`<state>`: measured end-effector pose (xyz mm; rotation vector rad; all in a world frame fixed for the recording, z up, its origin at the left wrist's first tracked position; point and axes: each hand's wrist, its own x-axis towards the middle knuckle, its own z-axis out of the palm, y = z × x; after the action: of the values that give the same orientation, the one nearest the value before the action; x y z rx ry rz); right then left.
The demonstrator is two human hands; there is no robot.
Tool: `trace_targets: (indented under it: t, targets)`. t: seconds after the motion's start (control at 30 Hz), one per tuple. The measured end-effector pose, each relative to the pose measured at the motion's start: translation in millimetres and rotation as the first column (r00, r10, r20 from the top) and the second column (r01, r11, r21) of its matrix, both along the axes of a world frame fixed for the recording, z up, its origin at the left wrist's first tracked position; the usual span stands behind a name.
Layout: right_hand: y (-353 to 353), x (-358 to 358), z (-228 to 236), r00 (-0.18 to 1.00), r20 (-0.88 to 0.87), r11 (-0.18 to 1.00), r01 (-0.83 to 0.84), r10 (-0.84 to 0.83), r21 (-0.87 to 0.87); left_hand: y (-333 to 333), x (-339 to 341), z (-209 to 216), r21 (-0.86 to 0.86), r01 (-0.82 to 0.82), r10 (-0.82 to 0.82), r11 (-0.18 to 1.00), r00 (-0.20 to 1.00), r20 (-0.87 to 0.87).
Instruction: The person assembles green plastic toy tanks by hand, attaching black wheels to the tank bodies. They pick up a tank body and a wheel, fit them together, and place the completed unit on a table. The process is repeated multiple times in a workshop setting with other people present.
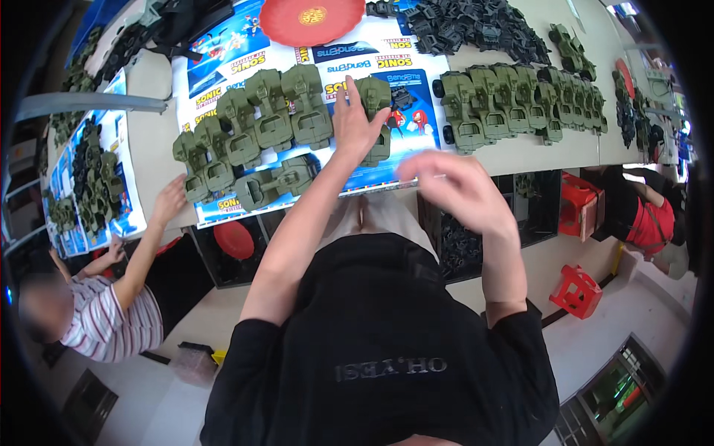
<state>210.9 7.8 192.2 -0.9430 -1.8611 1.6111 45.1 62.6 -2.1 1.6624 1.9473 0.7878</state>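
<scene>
My left hand (355, 125) reaches over the table with its fingers stretched out and thumb spread. It lies against a green toy vehicle body (373, 93), partly covering it. A small black part (402, 97) sits just right of that body. My right hand (455, 184) is off the table's near edge, smeared by motion, and I cannot make out anything in it. Left of my left hand stand several more green vehicle bodies (269, 111), and one (275, 181) lies turned sideways near the edge. A row of green vehicles (513, 104) is lined up to the right.
A printed blue and white sheet (416, 141) covers the middle of the table. A red plate (312, 21) and a pile of black parts (476, 31) lie at the back. A person in a striped shirt (111, 320) works at the left; a red stool (576, 291) stands at the right.
</scene>
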Motion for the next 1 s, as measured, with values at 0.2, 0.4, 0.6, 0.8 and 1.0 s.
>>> trace_targets:
  t: [0.2,0.4,0.6,0.8,1.0]
  targets:
    - [62,11,-205,0.704,0.437,0.818,0.388,-0.56,0.425,13,20,-8,-0.406,-0.139,0.145,0.903,0.989,-0.016]
    - [111,-3,-279,0.625,0.546,0.762,0.125,-0.558,0.636,21,29,-6,-0.282,-0.276,0.213,0.919,0.949,-0.234]
    - [111,-8,-267,0.657,0.539,0.815,0.212,-0.527,0.539,39,38,-4,-0.391,-0.37,0.384,0.843,0.922,-0.046]
    - [113,0,-242,0.881,0.127,0.835,0.473,-0.457,-0.282,14,21,4,-0.244,-0.347,0.417,0.906,0.833,0.364]
    - [95,9,-158,0.902,-0.222,0.667,0.092,-0.37,-0.739,-47,-23,86,-0.267,0.041,0.269,0.963,-0.042,0.962]
